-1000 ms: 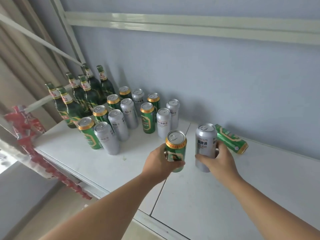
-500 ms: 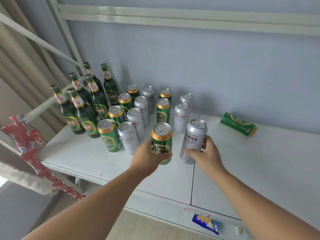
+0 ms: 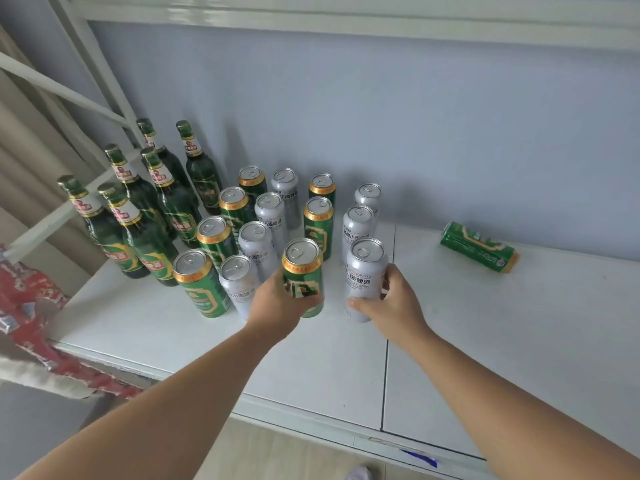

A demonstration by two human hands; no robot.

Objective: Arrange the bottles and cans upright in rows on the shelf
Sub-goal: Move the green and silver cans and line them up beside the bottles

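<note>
Green can [image 3: 303, 277] was upright at the front of the rows on the shelf [image 3: 502, 341], left hand [image 3: 277, 306] wrapped round it; just beside it, right hand [image 3: 391, 303] gripped a silver can [image 3: 363, 271]. 6 bottles [image 3: 152, 251] stood at the left; 1 fallen can [image 3: 479, 246] lay well apart to the right

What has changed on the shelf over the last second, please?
The left hand and right hand have carried their green can and silver can leftward, away from the lying can, to the front of the two right-hand can rows. Both hands still grip them. The lying can, the bottles and the other standing cans stayed put.
</note>
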